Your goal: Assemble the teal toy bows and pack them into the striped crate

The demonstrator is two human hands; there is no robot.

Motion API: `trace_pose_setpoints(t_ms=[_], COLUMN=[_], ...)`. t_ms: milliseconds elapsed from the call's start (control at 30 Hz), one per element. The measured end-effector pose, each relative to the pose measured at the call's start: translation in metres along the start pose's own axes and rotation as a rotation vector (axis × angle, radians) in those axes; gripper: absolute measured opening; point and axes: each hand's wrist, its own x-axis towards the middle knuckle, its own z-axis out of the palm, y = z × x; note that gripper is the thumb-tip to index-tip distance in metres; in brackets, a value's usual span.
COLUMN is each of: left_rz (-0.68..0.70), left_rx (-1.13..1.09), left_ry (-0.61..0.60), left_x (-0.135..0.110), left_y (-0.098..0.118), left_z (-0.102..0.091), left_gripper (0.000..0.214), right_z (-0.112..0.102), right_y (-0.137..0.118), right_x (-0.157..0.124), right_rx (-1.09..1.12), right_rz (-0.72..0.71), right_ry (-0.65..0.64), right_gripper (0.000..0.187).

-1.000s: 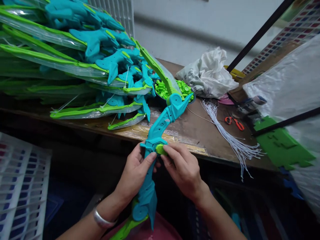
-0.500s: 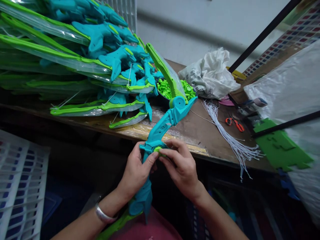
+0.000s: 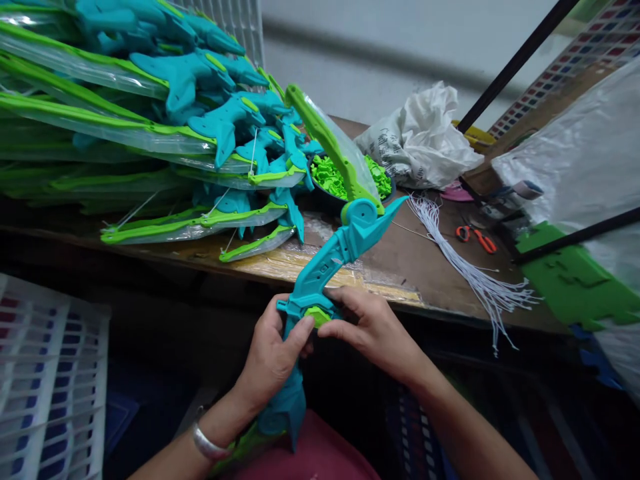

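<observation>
A teal toy bow [image 3: 317,270] with lime-green limbs slants upward in front of me, its lower end near my lap. My left hand [image 3: 273,357] is closed around its middle grip, thumb against a small lime-green plastic piece [image 3: 319,316] seated in the bow's centre. From the other side, my right hand [image 3: 373,327] grips the middle too. Its thumb tip is at the green piece's edge and its fingers reach behind the teal body, partly hidden. The bow's upper limb [image 3: 333,150] passes in front of a dark bowl [image 3: 334,200] of small green parts.
Many similar bows [image 3: 200,140] are stacked on the workbench [image 3: 390,267] at left. A white plastic bag [image 3: 425,140], a bundle of white cords [image 3: 465,260], orange-handled pliers [image 3: 476,239] and a green foam mat piece [image 3: 575,280] lie rightward. A white crate [image 3: 50,373] stands lower left.
My right hand has shifted from pinching at the green piece to wrapping its fingers behind the bow, thumb in front. The green piece shows more. The view has shifted slightly.
</observation>
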Motion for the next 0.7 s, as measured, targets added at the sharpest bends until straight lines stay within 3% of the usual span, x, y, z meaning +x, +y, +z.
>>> trace_pose_setpoints(t_ms=[100, 267, 500, 700], left_rz=[-0.037, -0.025, -0.017, -0.012], left_rx=[-0.111, -0.137, -0.088, -0.043], left_ry=[0.038, 0.030, -0.029, -0.025], left_x=[0.003, 0.004, 0.002, 0.003], left_y=[0.002, 0.003, 0.000, 0.001], left_z=[0.000, -0.001, -0.003, 0.000], left_gripper=[0.041, 0.038, 0.039, 0.040], right_z=[0.009, 0.027, 0.025, 0.020], right_y=[-0.007, -0.007, -0.009, -0.008], right_x=[-0.006, -0.010, -0.009, -0.011], right_rx=[-0.306, -0.378, -0.332, -0.210], right_rz=[-0.199, -0.327, -0.353, -0.214], right_ry=[0.135, 0.362, 0.310, 0.271], right_gripper=[0.045, 0.024, 0.015, 0.016])
